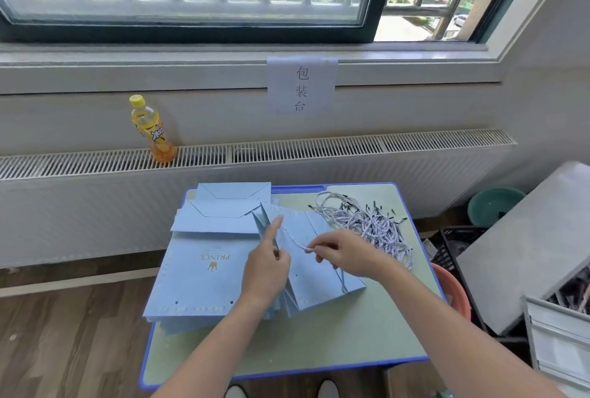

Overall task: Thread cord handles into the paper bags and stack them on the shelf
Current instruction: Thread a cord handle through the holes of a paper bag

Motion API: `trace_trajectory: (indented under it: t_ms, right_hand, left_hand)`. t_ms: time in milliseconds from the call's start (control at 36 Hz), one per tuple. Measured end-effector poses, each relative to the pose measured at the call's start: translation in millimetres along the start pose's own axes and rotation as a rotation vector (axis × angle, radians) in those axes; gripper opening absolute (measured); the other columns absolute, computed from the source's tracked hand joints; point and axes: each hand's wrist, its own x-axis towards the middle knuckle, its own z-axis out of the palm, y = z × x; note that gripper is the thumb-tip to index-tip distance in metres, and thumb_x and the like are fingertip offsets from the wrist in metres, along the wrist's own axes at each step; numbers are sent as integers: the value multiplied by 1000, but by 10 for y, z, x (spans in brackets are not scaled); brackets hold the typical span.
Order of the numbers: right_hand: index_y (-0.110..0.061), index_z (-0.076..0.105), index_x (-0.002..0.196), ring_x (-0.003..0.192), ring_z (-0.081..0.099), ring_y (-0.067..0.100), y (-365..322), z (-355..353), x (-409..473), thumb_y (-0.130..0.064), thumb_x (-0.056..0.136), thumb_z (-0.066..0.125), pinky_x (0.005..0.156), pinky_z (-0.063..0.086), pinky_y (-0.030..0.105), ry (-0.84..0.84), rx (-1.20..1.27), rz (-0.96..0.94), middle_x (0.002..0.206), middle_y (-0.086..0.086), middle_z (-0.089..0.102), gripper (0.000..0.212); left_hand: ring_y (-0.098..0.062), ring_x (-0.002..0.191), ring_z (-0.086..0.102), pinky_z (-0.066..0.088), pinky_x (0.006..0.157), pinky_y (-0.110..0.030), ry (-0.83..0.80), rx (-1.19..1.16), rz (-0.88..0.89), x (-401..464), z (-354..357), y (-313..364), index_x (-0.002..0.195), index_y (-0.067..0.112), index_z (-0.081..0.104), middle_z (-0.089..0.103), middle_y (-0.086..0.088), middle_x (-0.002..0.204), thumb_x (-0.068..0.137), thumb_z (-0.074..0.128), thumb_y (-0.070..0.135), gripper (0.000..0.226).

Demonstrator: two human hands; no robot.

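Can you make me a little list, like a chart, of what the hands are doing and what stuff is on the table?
left hand: holds the blue paper bag, index finger pointing out
right hand: pinches a white cord
cord pile: back right of the table
flat bag stack: left side of table
yellow bottle: on the radiator ledge

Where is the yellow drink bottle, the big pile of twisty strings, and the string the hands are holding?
Yellow plastic drink bottle (pixel 150 129): head view, on its label.
Pile of white twisted cord handles (pixel 370 222): head view, middle of the tangle.
Single white cord (pixel 292 238): head view, stretch between the hands.
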Motion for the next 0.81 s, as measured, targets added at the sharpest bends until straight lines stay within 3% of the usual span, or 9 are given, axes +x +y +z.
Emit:
trace_trajectory:
  t_ms: [56, 83, 139, 250, 472, 667, 806]
  right_hand:
    - [-28, 72, 100, 61, 54, 7, -39, 8, 4, -19, 97, 54, 63, 49, 20, -13, -12, -18, 77, -14, 69, 20]
    - [-29, 72, 99, 61, 55, 8, -55, 5, 1, -19, 96, 55, 64, 48, 20, -15, -8, -28, 77, -14, 69, 20]
    - [-26, 72, 97, 61, 54, 10, -76, -2, -13, -19, 95, 57, 64, 48, 22, -10, 30, -39, 76, -12, 70, 16]
    - [-14, 71, 99, 63, 57, 12, -17, -55, -68, -13, 95, 58, 65, 52, 24, 11, 117, -5, 78, -5, 71, 13]
    - [-6, 68, 99, 62, 60, 8, 338, -200, -250, -8, 96, 56, 64, 52, 24, 91, 221, 142, 75, -2, 69, 13]
    - [-3, 58, 97, 54, 53, 14, 442, -247, -297, -6, 95, 59, 57, 49, 26, 299, 595, 199, 71, 7, 64, 3]
    - [-1, 62, 103, 74, 68, 19, 296, -230, -283, 2, 92, 60, 69, 56, 28, 268, 886, 100, 86, 11, 71, 12]
  left_hand:
    - [-9, 57, 54, 45, 58, -23, -41, 15, -1, 4, -14, 53, 128, 30, 61, 61, 11, 65, 94, 45, 7, 44]
    - [-12, 74, 63, 51, 70, -26, -51, 33, -8, 11, -17, 71, 122, 25, 67, 70, 9, 84, 94, 46, 8, 38]
    - [-15, 92, 65, 53, 85, -29, -45, 50, -16, 29, -15, 91, 115, 19, 71, 72, 3, 105, 94, 50, 11, 31]
    - [-7, 69, 58, 47, 71, -21, -24, 79, 14, 98, -10, 95, 108, 19, 73, 66, 8, 81, 91, 62, 21, 21]
    - [-6, 66, 55, 37, 56, -13, 25, 162, 44, 229, -58, 69, 85, 19, 71, 62, 11, 73, 88, 69, 21, 4]
    - [-4, 70, 54, 41, 65, -22, 36, 176, 34, 306, -85, 22, 86, 22, 67, 65, 8, 83, 89, 67, 19, 4]
    - [-1, 77, 55, 43, 72, -21, 4, 186, 42, 321, -83, 35, 100, 19, 70, 68, 7, 95, 92, 64, 19, 10]
